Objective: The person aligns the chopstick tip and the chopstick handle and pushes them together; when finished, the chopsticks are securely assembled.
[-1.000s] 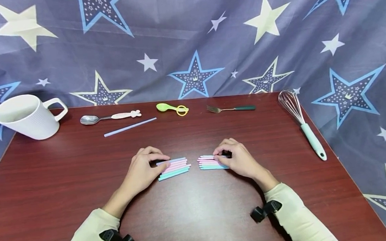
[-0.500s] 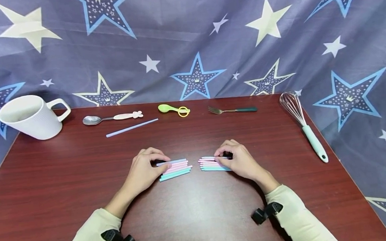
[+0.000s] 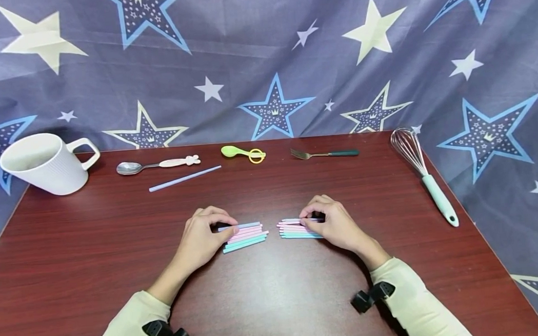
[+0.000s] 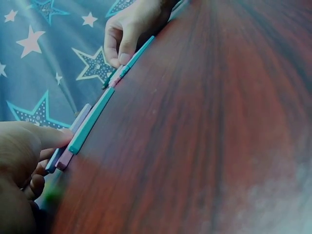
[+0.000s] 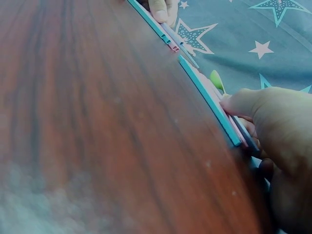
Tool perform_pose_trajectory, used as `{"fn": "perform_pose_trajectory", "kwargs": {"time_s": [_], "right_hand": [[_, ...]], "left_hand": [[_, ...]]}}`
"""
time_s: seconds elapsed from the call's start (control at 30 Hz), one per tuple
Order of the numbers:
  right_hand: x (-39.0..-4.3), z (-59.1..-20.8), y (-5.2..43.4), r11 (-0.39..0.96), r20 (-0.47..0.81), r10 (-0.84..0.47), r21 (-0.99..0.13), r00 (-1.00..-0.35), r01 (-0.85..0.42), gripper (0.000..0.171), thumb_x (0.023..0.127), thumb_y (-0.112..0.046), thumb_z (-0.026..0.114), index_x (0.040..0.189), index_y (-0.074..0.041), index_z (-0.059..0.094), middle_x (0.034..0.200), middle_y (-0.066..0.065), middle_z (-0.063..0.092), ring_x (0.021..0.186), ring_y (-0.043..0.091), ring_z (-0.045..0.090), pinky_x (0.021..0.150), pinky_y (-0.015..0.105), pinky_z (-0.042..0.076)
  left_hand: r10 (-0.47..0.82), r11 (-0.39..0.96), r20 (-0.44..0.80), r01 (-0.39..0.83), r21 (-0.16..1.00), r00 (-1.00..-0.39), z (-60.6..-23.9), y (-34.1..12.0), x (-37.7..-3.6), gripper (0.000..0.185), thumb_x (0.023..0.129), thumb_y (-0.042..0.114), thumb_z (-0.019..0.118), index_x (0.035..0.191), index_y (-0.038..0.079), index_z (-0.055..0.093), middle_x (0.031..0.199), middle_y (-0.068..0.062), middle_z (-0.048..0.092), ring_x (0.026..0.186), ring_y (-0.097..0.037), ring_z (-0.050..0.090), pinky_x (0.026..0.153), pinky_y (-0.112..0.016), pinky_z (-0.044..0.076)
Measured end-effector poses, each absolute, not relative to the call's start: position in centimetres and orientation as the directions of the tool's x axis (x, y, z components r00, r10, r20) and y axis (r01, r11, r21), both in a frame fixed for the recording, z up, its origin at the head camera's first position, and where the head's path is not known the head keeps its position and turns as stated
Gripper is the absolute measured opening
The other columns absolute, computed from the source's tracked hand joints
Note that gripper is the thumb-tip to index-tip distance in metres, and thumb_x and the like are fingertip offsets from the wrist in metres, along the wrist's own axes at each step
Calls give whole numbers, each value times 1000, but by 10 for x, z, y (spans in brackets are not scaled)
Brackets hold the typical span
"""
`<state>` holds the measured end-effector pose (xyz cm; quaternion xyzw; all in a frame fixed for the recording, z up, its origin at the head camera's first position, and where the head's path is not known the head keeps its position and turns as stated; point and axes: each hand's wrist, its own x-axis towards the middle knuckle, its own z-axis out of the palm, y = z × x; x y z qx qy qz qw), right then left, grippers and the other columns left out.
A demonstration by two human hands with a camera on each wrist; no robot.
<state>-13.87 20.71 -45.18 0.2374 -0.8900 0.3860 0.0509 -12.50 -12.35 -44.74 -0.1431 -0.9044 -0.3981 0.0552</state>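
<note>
nothing has shifted over the last second: my left hand (image 3: 202,237) pinches its straw bundle (image 3: 245,235) and my right hand (image 3: 332,223) pinches the other bundle (image 3: 292,229), both lying mid-worktop (image 3: 277,296), so the sorting looks paused

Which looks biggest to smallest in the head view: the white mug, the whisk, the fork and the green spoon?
1. White mug, clearly the bulkiest.
2. Whisk, the longest but slimmer; it lies nearer the camera than the rest, which may flatter it.
3. Fork.
4. Green spoon, the shortest.
</note>
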Motion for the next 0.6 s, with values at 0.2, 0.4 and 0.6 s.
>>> {"fn": "perform_pose_trajectory", "kwargs": {"time_s": [0.2,0.4,0.6], "right_hand": [[-138,-452,207,589,286,-387,-655,-877,-474,10,87,-8,80,92,-17,78,87,-6,67,88,10,60,79,26,49],[-139,-452,207,576,313,-387,-653,-867,-493,9,87,-8,81,92,-15,78,87,-5,67,87,9,60,78,25,49],[-139,-449,207,545,332,-383,-672,-862,-501,8,88,-7,79,92,-14,77,86,-5,66,84,8,62,76,25,50]], "left_hand": [[220,635,229,318,704,-948,-448,-124,-126,7,83,18,85,90,21,82,101,4,76,95,-16,61,79,-32,42],[206,634,239,316,706,-949,-449,-124,-126,8,85,19,84,92,22,82,98,7,78,88,-12,61,74,-28,42],[169,653,246,295,697,-954,-447,-123,-125,8,86,22,83,94,24,82,87,5,77,77,-11,57,68,-27,40]]}}
